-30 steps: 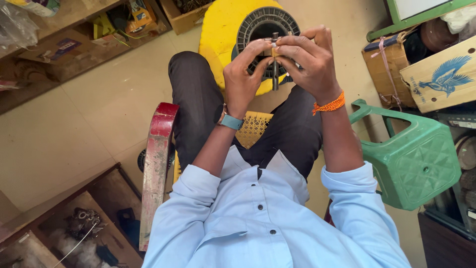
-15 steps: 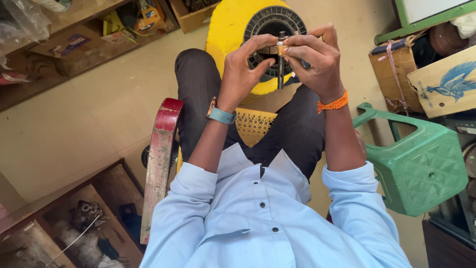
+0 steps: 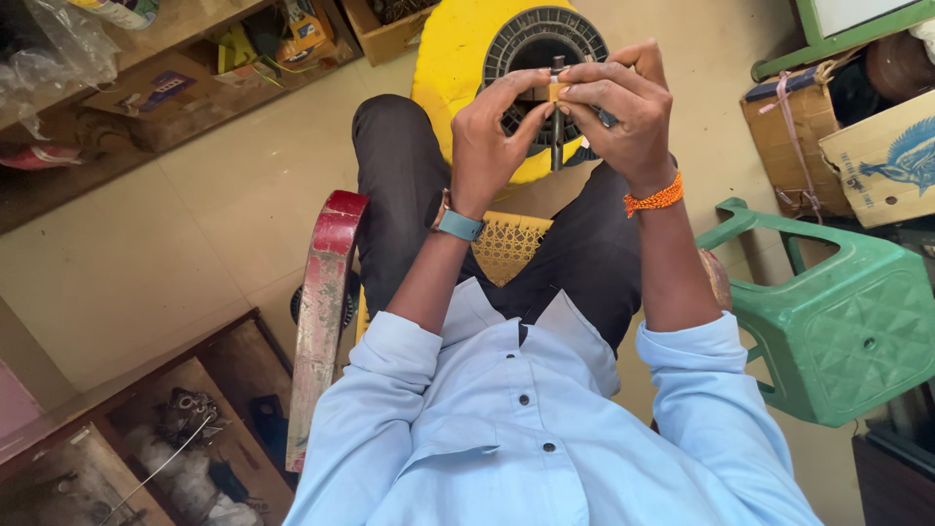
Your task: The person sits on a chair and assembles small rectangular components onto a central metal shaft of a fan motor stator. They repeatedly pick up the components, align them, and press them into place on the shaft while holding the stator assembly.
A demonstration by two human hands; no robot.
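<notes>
— Item held? 
— A thin dark metal rod with a small tan piece (image 3: 556,93) is pinched upright between left hand (image 3: 494,131) and right hand (image 3: 628,117), both closed on it.

— Location? 
— Raised above the lap, before a yellow round housing with black grille (image 3: 458,58); a green plastic stool (image 3: 847,331) is seen nearby.

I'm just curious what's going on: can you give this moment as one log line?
left hand: pinches small dark part | right hand: pinches same part | below: yellow fan housing | right side: green stool

Hands drift off the spool's centre

Both hands (image 3: 565,117) now sit slightly right of where they were, pinching the small part (image 3: 556,90) over the spool (image 3: 545,44), and the left thumb has straightened upward.
</notes>
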